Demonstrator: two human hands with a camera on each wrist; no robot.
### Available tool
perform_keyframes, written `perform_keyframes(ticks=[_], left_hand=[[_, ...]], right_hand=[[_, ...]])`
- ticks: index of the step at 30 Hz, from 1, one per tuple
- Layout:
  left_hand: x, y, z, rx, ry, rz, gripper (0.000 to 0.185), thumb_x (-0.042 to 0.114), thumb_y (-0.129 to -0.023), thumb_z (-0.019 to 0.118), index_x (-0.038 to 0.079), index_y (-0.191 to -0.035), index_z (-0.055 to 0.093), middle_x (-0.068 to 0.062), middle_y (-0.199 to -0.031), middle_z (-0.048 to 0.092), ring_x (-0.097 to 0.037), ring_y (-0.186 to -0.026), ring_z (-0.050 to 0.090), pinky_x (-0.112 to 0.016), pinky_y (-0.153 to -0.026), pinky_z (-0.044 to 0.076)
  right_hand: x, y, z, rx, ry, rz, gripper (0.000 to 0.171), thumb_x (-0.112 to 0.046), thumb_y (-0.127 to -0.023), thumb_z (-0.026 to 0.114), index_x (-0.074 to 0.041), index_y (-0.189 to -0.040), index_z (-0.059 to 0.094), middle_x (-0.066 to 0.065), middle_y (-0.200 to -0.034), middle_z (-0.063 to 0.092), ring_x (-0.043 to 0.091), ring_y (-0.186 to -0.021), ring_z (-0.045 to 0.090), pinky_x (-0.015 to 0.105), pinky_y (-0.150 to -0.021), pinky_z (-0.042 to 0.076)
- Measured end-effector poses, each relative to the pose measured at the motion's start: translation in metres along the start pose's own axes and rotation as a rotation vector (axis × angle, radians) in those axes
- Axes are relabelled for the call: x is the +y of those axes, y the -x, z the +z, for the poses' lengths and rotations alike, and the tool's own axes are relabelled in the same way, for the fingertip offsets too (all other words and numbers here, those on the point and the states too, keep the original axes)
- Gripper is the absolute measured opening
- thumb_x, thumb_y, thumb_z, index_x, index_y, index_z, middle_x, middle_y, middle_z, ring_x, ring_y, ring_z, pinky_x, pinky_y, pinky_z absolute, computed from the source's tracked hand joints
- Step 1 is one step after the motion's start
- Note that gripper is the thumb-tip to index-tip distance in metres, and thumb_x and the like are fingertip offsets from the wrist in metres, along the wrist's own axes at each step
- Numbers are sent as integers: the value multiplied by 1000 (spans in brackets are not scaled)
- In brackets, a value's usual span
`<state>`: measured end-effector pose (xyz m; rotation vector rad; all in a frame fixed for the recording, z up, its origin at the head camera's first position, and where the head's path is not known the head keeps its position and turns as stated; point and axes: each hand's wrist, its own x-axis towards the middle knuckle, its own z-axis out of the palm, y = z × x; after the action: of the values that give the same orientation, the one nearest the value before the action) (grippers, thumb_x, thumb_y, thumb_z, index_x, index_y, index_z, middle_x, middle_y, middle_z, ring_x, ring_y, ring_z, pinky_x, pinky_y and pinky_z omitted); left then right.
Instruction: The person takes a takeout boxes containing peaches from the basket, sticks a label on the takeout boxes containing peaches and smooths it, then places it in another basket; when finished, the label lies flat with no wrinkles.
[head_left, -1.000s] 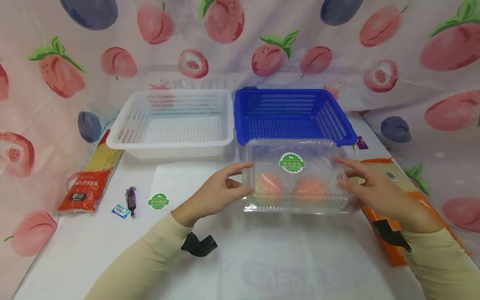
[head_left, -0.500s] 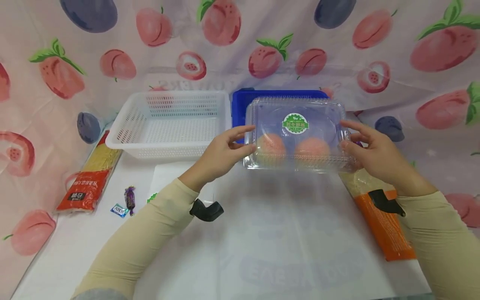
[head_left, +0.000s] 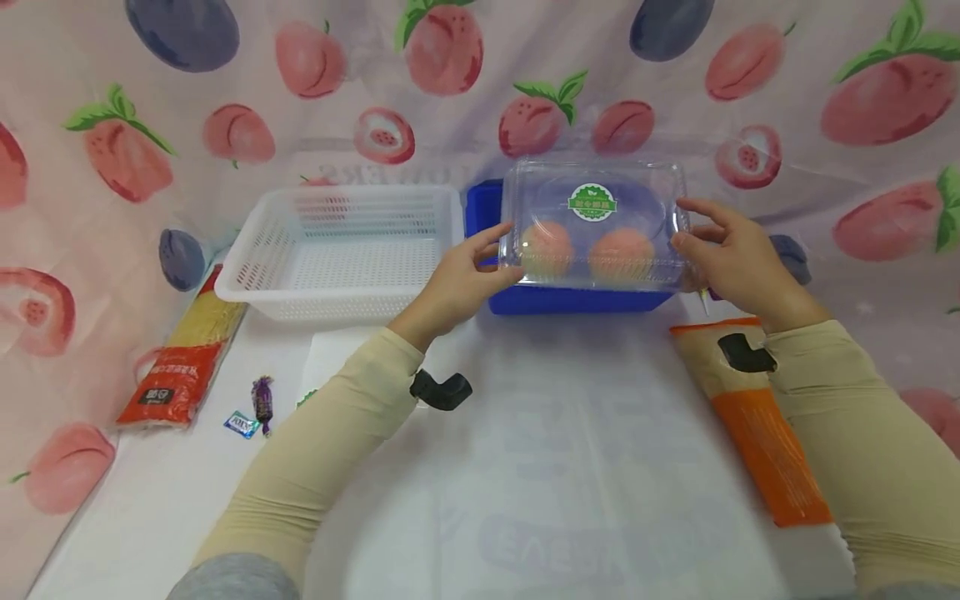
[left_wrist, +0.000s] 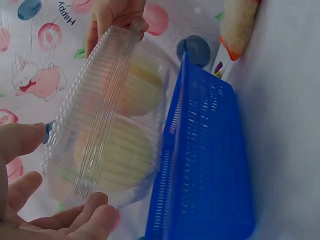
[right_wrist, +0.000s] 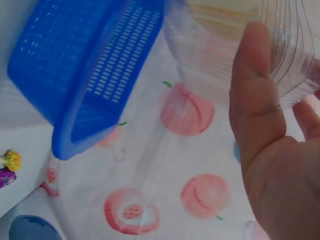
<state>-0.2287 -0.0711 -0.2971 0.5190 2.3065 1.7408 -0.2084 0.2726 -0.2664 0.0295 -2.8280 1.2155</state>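
A clear plastic clamshell box (head_left: 555, 179) with a green-and-white label holds two round peach-coloured fruits (head_left: 621, 252). Both hands carry it over the blue basket (head_left: 577, 302). My left hand (head_left: 468, 279) grips its left end, thumb near the front edge and fingers along the side. At the right end, my right hand (head_left: 731, 254) pinches the box between thumb and fingers. In the left wrist view the fruits (left_wrist: 117, 152) show pale yellow through the ribbed plastic, with the box right above the blue basket's rim (left_wrist: 172, 145).
A white basket (head_left: 341, 293) stands left of the blue one. Noodle packs lie at the sides: a red one (head_left: 176, 375) on the left, an orange one (head_left: 765, 450) on the right. A purple wrapped candy (head_left: 262, 402) and a small blue packet (head_left: 241, 424) lie at left.
Both hands have lifted the clamshell box up and away from the front of the blue basket to a place over it. The grip on both ends stays the same.
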Motion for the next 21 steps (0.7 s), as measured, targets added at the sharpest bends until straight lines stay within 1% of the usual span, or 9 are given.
perform_keyframes(ticks=[4, 6, 9, 11, 12, 14, 17, 18, 21], left_hand=[[-13, 2, 1, 10, -5, -30, 69, 24, -95, 71, 25, -155, 39, -11, -153, 42, -27, -134, 48, -44, -105, 44], [-19, 5, -1, 25, -16, -44, 69, 25, -95, 71, 24, -155, 39, -11, -155, 40, -28, -137, 45, -45, -107, 43], [-30, 9, -4, 46, -30, -75, 68, 26, -95, 71, 24, -155, 39, -11, -154, 41, -28, -137, 44, -44, -107, 42], [-38, 13, -6, 45, -52, -108, 68, 27, -95, 70, 24, -155, 39, -12, -153, 42, -28, -136, 45, -44, -106, 43], [-42, 16, -7, 42, -63, -125, 68, 28, -96, 70, 24, -155, 38, -12, -153, 42, -28, -136, 45, -44, -106, 44], [-50, 20, -7, 39, -85, -158, 68, 30, -96, 70, 24, -155, 38, -13, -151, 44, -27, -135, 47, -45, -105, 45], [-62, 20, -6, 41, -86, -192, 70, 31, -95, 70, 23, -156, 37, -15, -151, 44, -29, -134, 48, -46, -105, 44], [-66, 19, -6, 47, -76, -200, 71, 32, -95, 70, 23, -156, 36, -15, -151, 44, -29, -134, 47, -47, -105, 44], [-78, 11, -4, 76, -49, -201, 73, 32, -94, 71, 23, -157, 35, -16, -153, 42, -30, -134, 48, -46, -106, 43]], right_hand=[[7, -15, 0, 10, -8, 7, 64, -44, -101, 56, -31, -159, 31, 28, -141, 49, 33, -107, 58, 20, -64, 53], [11, -22, -2, 13, -2, 17, 65, -45, -101, 55, -33, -159, 28, 29, -142, 48, 37, -113, 56, 22, -70, 54], [15, -30, -3, 4, -5, 50, 65, -47, -101, 52, -37, -159, 24, 29, -145, 44, 42, -121, 52, 40, -87, 56], [18, -34, -3, -12, -19, 71, 66, -49, -101, 51, -39, -159, 22, 30, -149, 39, 46, -127, 47, 55, -97, 48], [19, -37, -3, -19, -23, 75, 66, -49, -101, 51, -38, -160, 21, 30, -150, 38, 46, -128, 46, 58, -99, 45], [23, -42, -3, -26, -24, 73, 68, -47, -101, 52, -35, -160, 22, 31, -150, 39, 46, -128, 47, 56, -100, 45], [28, -51, -2, -49, -13, 58, 69, -43, -102, 54, -26, -161, 23, 33, -147, 40, 44, -122, 52, 43, -89, 55], [30, -54, -2, -59, -9, 54, 69, -41, -102, 55, -22, -161, 23, 33, -146, 42, 41, -117, 56, 39, -83, 58], [35, -65, 0, -103, -4, 44, 70, -37, -103, 55, -18, -161, 22, 35, -145, 42, 30, -101, 66, 39, -76, 59]])
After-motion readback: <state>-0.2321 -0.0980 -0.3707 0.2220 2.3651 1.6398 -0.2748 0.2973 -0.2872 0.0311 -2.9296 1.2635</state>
